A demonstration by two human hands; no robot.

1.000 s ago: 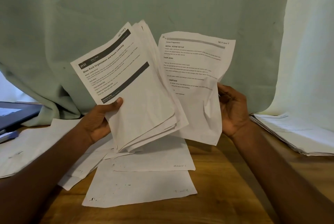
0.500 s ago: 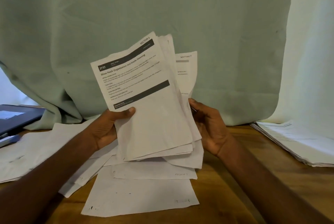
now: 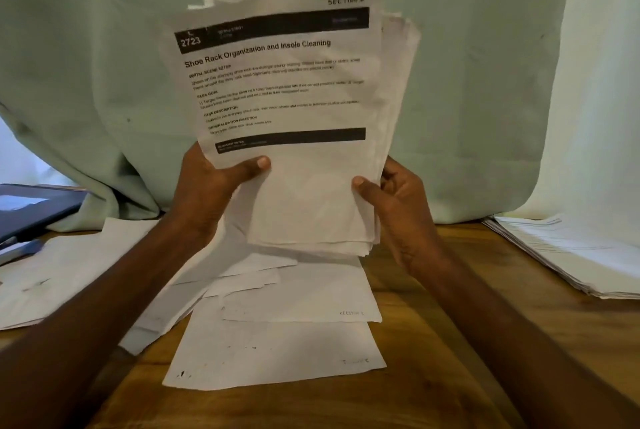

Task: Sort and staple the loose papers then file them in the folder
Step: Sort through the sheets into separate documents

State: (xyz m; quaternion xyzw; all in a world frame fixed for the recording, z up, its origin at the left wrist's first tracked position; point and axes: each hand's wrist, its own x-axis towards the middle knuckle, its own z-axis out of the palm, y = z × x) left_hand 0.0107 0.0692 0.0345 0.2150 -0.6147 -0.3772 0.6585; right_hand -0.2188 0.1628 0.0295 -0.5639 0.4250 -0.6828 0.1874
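Sheaf of papers (image 3: 294, 117) upright at frame centre; left hand (image 3: 211, 189) and right hand (image 3: 398, 200) pinch its lower side edges.

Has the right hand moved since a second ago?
Yes. The right hand, earlier holding a single sheet apart, has moved left toward the green curtain's middle and now grips the held stack alongside the left hand.

Both forearms raised from the lower corners, converging toward centre. Left hand (image 3: 211, 186) curled round the left edge of the paper stack (image 3: 294, 124), thumb flat across the front sheet, fingers hidden behind. Right hand (image 3: 398, 200) gripping the right edge, thumb tip on the front, palm turned inward, wrist slightly lower than the left.
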